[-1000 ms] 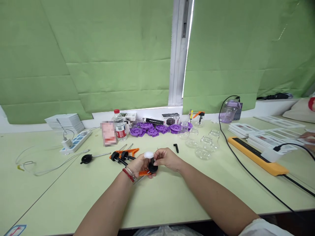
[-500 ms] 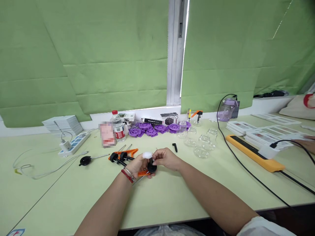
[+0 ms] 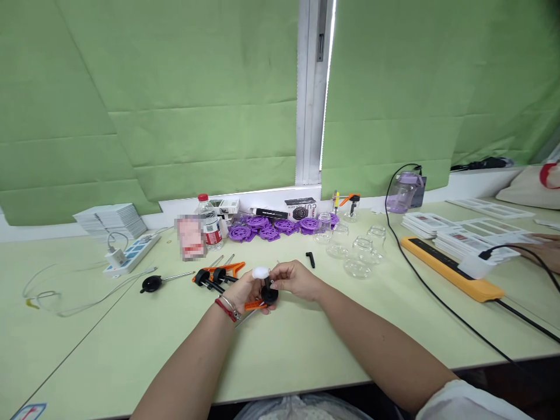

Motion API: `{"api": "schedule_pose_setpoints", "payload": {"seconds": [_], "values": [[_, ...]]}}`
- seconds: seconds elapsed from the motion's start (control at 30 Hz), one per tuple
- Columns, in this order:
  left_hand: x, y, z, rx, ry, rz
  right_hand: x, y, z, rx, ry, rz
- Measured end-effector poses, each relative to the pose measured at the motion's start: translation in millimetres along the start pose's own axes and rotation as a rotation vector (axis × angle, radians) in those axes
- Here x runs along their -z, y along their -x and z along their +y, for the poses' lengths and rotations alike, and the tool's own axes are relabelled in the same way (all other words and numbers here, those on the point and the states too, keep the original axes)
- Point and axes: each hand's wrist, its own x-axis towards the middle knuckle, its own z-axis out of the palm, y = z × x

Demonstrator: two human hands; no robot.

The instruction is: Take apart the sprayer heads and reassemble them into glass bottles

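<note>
My left hand [image 3: 242, 292], with a red band and bracelet at its wrist, is wrapped round a black and orange assembly [image 3: 269, 294] with a white rounded top [image 3: 261, 272]. A thin metal rod shows below that hand. The fingers of my right hand [image 3: 294, 277] are pinched against the assembly's upright black part, from the right. Left of my hands lie two similar black assemblies [image 3: 210, 280] with an orange part [image 3: 236, 269]. A small black elbow piece [image 3: 310, 259] lies beyond my right hand.
Purple openwork discs [image 3: 269, 233], a bottle [image 3: 212, 227] and clear glass vessels [image 3: 357, 268] stand behind. At the left are a black-bulbed rod [image 3: 152, 283] and a white power strip [image 3: 133, 255]. An orange power strip [image 3: 450, 269], cable and another person's hand [image 3: 540, 254] are at the right.
The camera view has shifted slightly. Both hands keep nearly the same hold on the assembly, with only a slight shift of the fingers.
</note>
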Motion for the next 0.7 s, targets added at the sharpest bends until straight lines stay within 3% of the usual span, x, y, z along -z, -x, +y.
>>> {"api": "schedule_pose_setpoints", "payload": {"seconds": [0.4,0.7], "values": [[-2.3,0.4,0.3,0.006,-0.015,0.035,0.4,-0.9,3.9,-0.026,0.030,0.044],[-4.5,0.3,0.9,0.010,-0.035,0.072,6.3,0.2,3.1,0.017,0.050,-0.033]]}}
